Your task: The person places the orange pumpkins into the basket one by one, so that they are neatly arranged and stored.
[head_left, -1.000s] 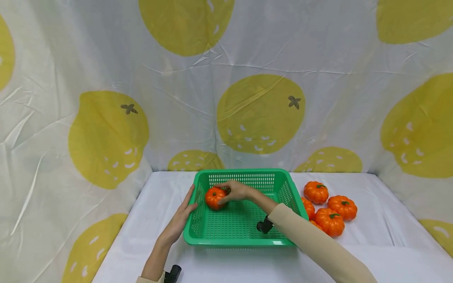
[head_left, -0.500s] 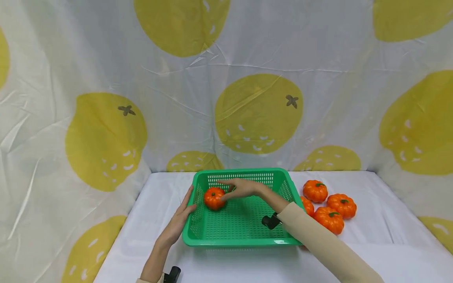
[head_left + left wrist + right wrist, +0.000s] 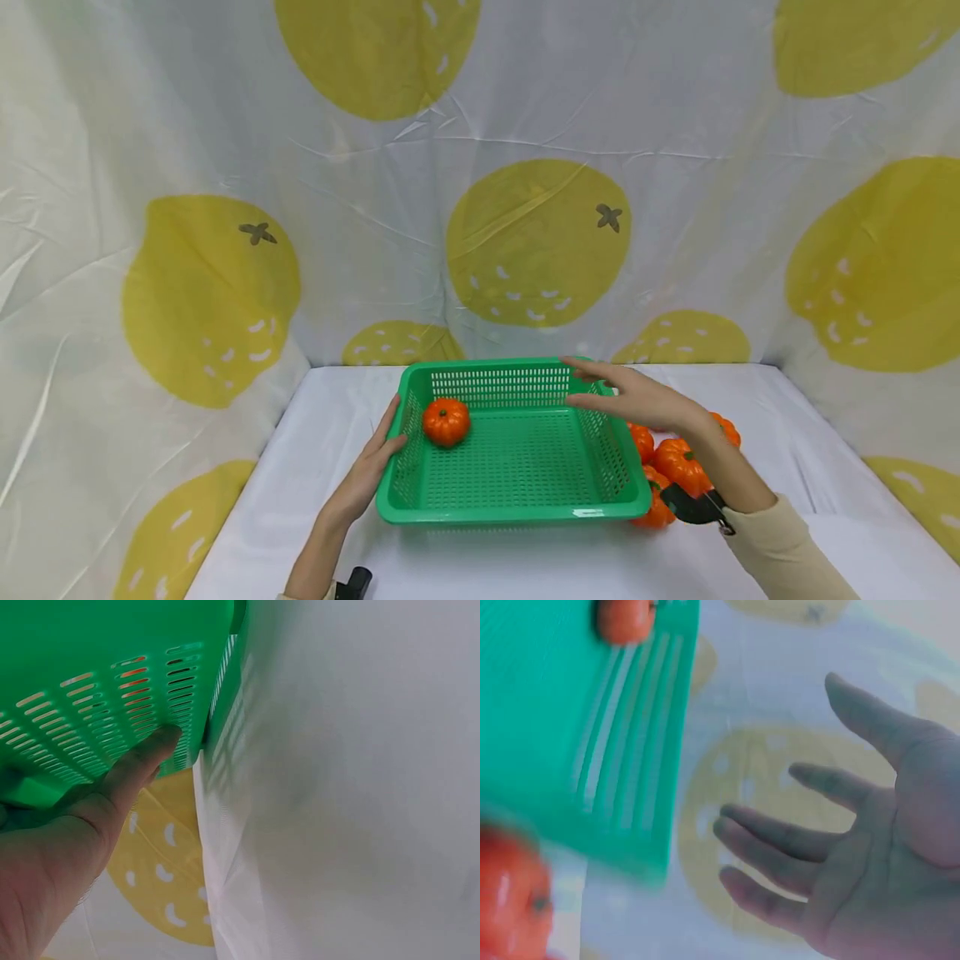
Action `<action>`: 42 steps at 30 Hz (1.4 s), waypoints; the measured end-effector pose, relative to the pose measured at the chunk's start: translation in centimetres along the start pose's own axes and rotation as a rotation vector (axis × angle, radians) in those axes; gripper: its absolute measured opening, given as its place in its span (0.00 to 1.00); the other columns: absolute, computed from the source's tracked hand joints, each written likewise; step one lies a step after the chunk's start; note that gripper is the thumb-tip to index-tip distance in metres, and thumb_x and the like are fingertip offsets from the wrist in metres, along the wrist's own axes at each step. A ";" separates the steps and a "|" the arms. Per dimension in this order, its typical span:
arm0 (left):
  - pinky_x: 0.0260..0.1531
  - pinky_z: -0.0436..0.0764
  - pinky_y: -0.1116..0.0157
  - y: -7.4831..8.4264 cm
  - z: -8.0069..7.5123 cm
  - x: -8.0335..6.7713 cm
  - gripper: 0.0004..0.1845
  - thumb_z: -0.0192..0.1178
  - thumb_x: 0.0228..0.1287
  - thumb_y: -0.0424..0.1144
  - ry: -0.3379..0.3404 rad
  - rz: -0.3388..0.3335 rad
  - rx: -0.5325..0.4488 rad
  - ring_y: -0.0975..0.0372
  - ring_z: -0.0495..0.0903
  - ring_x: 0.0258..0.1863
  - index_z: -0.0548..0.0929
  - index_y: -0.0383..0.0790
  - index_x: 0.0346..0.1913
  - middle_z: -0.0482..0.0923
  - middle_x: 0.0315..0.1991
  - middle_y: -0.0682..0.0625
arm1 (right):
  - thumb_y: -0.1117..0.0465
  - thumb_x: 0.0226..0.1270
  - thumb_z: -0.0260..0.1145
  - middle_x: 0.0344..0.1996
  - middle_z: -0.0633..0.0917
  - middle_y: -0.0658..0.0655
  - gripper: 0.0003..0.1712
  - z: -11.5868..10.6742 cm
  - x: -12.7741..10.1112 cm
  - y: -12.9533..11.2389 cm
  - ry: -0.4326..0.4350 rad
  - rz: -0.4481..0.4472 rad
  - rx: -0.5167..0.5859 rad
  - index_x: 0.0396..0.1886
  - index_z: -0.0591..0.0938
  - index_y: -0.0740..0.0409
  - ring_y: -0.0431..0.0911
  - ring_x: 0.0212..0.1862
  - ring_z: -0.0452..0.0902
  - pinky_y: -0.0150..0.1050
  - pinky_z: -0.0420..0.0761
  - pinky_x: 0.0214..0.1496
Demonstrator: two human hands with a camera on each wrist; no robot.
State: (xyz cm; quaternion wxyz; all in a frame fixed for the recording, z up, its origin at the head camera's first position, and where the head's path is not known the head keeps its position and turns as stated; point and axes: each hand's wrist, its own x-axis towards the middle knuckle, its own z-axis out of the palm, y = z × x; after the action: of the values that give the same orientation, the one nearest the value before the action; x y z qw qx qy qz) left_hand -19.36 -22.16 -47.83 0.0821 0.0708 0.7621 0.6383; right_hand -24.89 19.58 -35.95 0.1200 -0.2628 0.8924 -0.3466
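A green plastic basket point(image 3: 517, 512) with slotted walls stands on the white-covered table, holding one small orange pumpkin point(image 3: 446, 422) near its left wall. My left hand point(image 3: 367, 471) rests against the basket's left side, thumb at the rim; in the left wrist view its fingers point(image 3: 142, 761) lie along the slotted outer wall. Above the basket's right rim hovers my right hand point(image 3: 637, 396), fingers spread and nothing in them. The right wrist view shows its bare palm point(image 3: 870, 862) apart from the basket point(image 3: 630, 787).
Several more orange pumpkins point(image 3: 681, 465) cluster on the table just right of the basket, partly hidden by the right forearm. A white curtain point(image 3: 375, 250) printed with yellow lemons hangs behind and along the sides. White cloth point(image 3: 510, 567) covers the table in front.
My right hand has let go of the pumpkin inside the basket and moved right, over the right rim. The pumpkin stays near the left wall. My left hand keeps its place at the basket.
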 end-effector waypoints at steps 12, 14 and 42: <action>0.80 0.41 0.36 0.0 -0.4 0.2 0.35 0.41 0.84 0.44 0.031 -0.016 0.008 0.48 0.31 0.85 0.40 0.63 0.85 0.32 0.86 0.53 | 0.44 0.76 0.63 0.73 0.61 0.83 0.49 -2.9 -9.4 11.3 0.272 0.259 -0.145 0.83 0.54 0.63 0.80 0.69 0.58 0.83 0.65 0.58; 0.80 0.42 0.36 -0.1 -0.3 0.2 0.35 0.41 0.84 0.44 0.028 -0.016 0.005 0.47 0.32 0.85 0.40 0.64 0.85 0.32 0.86 0.53 | 0.45 0.76 0.63 0.71 0.60 0.85 0.49 -2.4 -10.2 13.3 0.280 0.281 -0.150 0.82 0.52 0.67 0.81 0.67 0.59 0.83 0.66 0.57; 0.80 0.41 0.38 -0.1 0.3 0.1 0.36 0.43 0.84 0.45 0.028 -0.025 -0.005 0.49 0.32 0.85 0.41 0.65 0.84 0.32 0.87 0.53 | 0.40 0.74 0.63 0.68 0.62 0.87 0.52 0.8 -9.9 17.6 0.462 0.520 -0.073 0.75 0.58 0.79 0.79 0.66 0.62 0.75 0.66 0.67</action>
State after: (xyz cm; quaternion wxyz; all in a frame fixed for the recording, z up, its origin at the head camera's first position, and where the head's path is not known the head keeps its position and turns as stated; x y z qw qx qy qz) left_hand -19.39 -21.87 -47.94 0.0796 0.0520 0.7626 0.6399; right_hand -23.17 35.59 -48.22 -0.0102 0.0544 0.9449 -0.3227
